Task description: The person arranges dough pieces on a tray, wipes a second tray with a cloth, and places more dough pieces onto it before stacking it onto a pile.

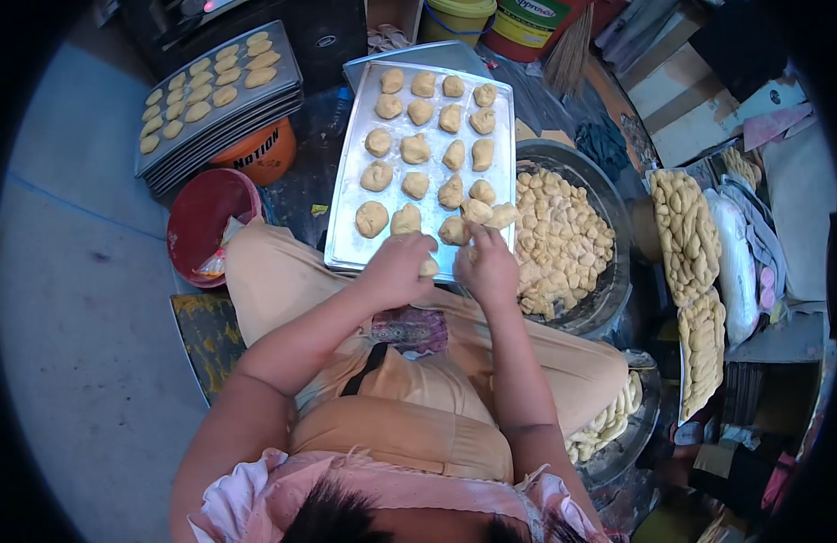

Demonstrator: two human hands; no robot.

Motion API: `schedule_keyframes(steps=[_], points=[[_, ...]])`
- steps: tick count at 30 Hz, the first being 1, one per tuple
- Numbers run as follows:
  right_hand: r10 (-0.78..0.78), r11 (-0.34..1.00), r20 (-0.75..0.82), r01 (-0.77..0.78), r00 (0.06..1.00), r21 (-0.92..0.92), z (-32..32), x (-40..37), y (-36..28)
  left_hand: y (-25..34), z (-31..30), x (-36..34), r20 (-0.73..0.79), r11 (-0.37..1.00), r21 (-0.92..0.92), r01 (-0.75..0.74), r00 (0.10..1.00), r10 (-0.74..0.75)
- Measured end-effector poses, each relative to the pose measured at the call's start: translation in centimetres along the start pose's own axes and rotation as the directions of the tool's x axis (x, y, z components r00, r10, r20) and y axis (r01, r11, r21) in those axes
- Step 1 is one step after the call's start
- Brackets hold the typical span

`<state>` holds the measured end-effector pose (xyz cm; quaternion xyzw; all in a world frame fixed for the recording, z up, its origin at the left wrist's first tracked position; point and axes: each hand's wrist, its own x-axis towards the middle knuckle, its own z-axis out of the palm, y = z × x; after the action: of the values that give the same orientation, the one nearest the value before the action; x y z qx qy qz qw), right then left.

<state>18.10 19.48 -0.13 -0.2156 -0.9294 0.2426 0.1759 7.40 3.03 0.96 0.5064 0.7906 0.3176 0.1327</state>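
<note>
Dough tray point(349, 240), grey concrete floor point(74, 317), stacked trays point(246, 104), red basin point(201, 204)

Matt metal tray point(346, 195), soft dough pieces point(416, 149)

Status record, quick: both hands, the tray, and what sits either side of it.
left hand: curled over a pale dough piece at the tray's near edge; grip unclear
right hand: fingertips at the near-row dough lumps
tray: rectangular metal tray, rows of shaped dough
right of tray: dark round basin heaped with dough
left of tray: red plastic bowl
</note>
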Motion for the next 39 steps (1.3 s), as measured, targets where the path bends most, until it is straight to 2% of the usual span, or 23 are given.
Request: schedule_keyframes(steps=[2, 3, 6, 7, 10, 11, 14, 15, 18, 20, 23, 29, 31, 32, 33, 34, 35, 38, 39], points=[[-0.041, 0.993, 0.023, 0.044, 0.999, -0.105, 0.9, 0.1, -0.6, -1.1, -0.8, -0.3, -0.153, 0.996, -0.088, 0.034, 0.987, -0.047], [0.032, 0.993, 0.102, -0.021, 0.994, -0.113, 0.6, 0.3, -1.5, -1.6, -1.4, -0.2, -0.158, 0.983, -0.151, 0.104, 0.979, -0.128], [0.019, 0.995, 0.12, -0.03, 0.993, 0.095, 1.6, 0.0, -2.2, -3.7, -1.8, 0.4, -0.287, 0.95, -0.28, 0.135, 0.933, -0.218], [0.037, 0.975, 0.17, -0.072, 0.985, 0.209, 1.0, -0.2, -2.7, -4.3, -1.5, 0.5, -0.315, 0.925, -0.362, 0.115, 0.919, -0.238], [0.043, 0.974, -0.026, -0.036, 0.999, 0.225, 0.9, -0.2, -1.1, -4.1, -0.7, 0.7, -0.12, 0.684, -0.684, 0.252, 0.887, -0.447], [0.124, 0.964, 0.022, -0.126, 0.992, 0.232, 0.0, 0.4, -0.2, -3.8, -0.6, 0.8, -0.129, 0.714, -0.657, 0.241, 0.897, -0.422], [0.082, 0.987, -0.161, -0.059, 0.984, 0.147, -0.6, 2.5, 3.8, -1.9, -0.7, 0.6, -0.145, 0.795, -0.57, 0.206, 0.928, -0.344], [0.104, 0.986, -0.131, -0.085, 0.986, 0.143, -0.6, 2.9, 4.3, -1.6, -0.7, 0.6, -0.158, 0.926, -0.325, 0.193, 0.954, -0.254], [0.18, 0.979, -0.019, -0.177, 0.984, 0.101, -1.0, 3.7, 4.7, 0.0, -0.6, 0.4, -0.089, 0.991, 0.018, 0.13, 0.988, -0.128], [0.251, 0.967, 0.089, -0.255, 0.964, 0.028, -1.9, 3.2, 3.8, -0.1, 0.5, 0.4, -0.091, 0.994, -0.003, 0.107, 0.99, -0.107], [0.266, 0.964, 0.136, -0.264, 0.954, -0.029, -2.3, 1.4, 3.0, -0.3, 1.5, 0.5, -0.111, 0.995, 0.044, 0.089, 0.99, -0.084], [0.232, 0.969, 0.046, -0.235, 0.972, 0.08, -1.0, -1.2, 4.2, 0.6, 1.1, 1.1, -0.147, 0.995, 0.097, 0.035, 0.989, -0.02], [0.259, 0.946, 0.008, -0.255, 0.966, 0.201, -0.6, -1.4, 5.7, 1.2, 0.8, 2.1, -0.209, 0.994, 0.105, -0.029, 0.977, 0.05], [0.27, 0.93, -0.007, -0.259, 0.963, 0.262, -0.6, -1.5, 6.6, 1.6, 0.9, 2.9, -0.192, 0.99, 0.138, -0.022, 0.98, 0.049], [0.38, 0.791, 0.067, -0.361, 0.923, 0.494, -1.1, -1.4, 6.9, 2.1, 1.2, 3.9, -0.176, 0.985, 0.17, -0.014, 0.983, 0.044], [0.462, 0.585, 0.169, -0.442, 0.871, 0.68, -1.6, -1.3, 7.2, 2.6, 1.5, 5.0, -0.159, 0.979, 0.202, -0.007, 0.986, 0.04], [0.509, 0.329, 0.289, -0.494, 0.811, 0.805, -2.0, -1.4, 7.4, 2.9, 2.0, 6.5, -0.065, 0.967, 0.253, 0.027, 0.998, -0.011], [0.504, 0.237, 0.215, -0.374, 0.837, 0.897, -2.8, -1.6, 8.4, 2.8, 4.9, 9.3, -0.034, 0.9, 0.425, 0.103, 0.995, -0.098], [0.511, 0.24, 0.189, -0.35, 0.839, 0.905, -3.1, -1.6, 8.4, 3.1, 5.2, 9.6, -0.046, 0.911, 0.394, 0.12, 0.993, -0.111]])
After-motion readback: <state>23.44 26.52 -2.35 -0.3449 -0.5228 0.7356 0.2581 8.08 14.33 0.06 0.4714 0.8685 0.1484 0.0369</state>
